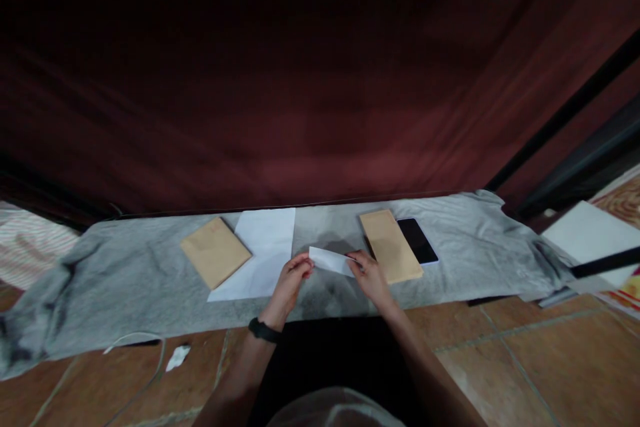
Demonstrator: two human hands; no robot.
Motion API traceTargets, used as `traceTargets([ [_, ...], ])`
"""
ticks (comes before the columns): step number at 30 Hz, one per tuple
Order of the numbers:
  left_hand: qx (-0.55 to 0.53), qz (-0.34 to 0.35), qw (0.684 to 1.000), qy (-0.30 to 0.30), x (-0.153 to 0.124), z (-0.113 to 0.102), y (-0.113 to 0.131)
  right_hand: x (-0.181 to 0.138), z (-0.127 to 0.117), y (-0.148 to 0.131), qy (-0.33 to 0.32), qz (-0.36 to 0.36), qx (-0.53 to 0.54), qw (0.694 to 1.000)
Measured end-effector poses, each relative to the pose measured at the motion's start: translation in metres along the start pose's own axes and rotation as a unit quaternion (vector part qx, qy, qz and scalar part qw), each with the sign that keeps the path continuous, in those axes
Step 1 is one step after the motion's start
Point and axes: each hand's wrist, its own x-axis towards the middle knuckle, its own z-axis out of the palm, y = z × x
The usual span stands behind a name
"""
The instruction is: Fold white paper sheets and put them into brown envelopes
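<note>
Between my two hands is a narrow folded sheet of white paper (331, 261), held just above the grey cloth. My left hand (295, 277), with a dark band on its wrist, pinches the paper's left end. At the other end, the fingers of my right hand (367, 273) are closed on it. White sheets (270, 247) lie to the left, partly under a brown envelope (215, 252). More brown envelopes (391, 245) lie stacked just beyond my right hand, beside a dark-screened phone (417, 240).
Grey cloth (465, 233) covers the long, low surface, with a dark red curtain (320, 113) behind it. A pale cable (163, 353) and a crumpled white scrap (178, 357) are on the tiled floor (200, 380). Dark bars (565, 113) stand at the right.
</note>
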Motion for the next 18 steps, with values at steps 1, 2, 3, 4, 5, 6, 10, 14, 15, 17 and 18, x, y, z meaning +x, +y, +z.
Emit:
traceTargets([
  [1,0.034,0.024,0.999,0.008,0.000,0.000,-0.001,0.004,-0.002,-0.001,0.003,0.006,0.017,1.000],
  [2,0.068,0.043,0.997,0.014,0.000,-0.001,-0.002,0.008,-0.002,-0.002,0.010,0.016,0.031,0.999],
  [3,0.100,0.055,0.993,0.019,0.001,-0.001,-0.004,0.011,-0.002,-0.002,0.020,0.030,0.044,0.998],
  [4,0.128,0.061,0.990,0.021,0.002,-0.001,-0.006,0.014,0.000,-0.001,0.033,0.046,0.052,0.997],
  [5,0.153,0.060,0.986,0.021,0.003,-0.001,-0.009,0.015,0.002,0.001,0.046,0.064,0.055,0.995],
  [6,0.172,0.051,0.984,0.019,0.004,-0.001,-0.013,0.016,0.005,0.003,0.058,0.079,0.052,0.994],
  [10,0.213,0.007,0.977,0.026,0.011,0.004,-0.030,0.016,0.019,0.014,0.091,0.099,-0.013,0.991],
  [14,0.265,-0.011,0.963,0.054,0.017,0.009,-0.042,0.007,0.031,0.021,0.106,0.058,-0.127,0.985],
  [15,0.282,-0.010,0.957,0.061,0.017,0.009,-0.043,0.003,0.034,0.021,0.099,0.039,-0.154,0.982],
  [17,0.318,-0.005,0.945,0.073,0.015,0.010,-0.044,-0.007,0.040,0.021,0.066,0.001,-0.195,0.978],
  [18,0.331,-0.002,0.940,0.079,0.012,0.010,-0.044,-0.012,0.043,0.021,0.042,-0.015,-0.210,0.977],
])
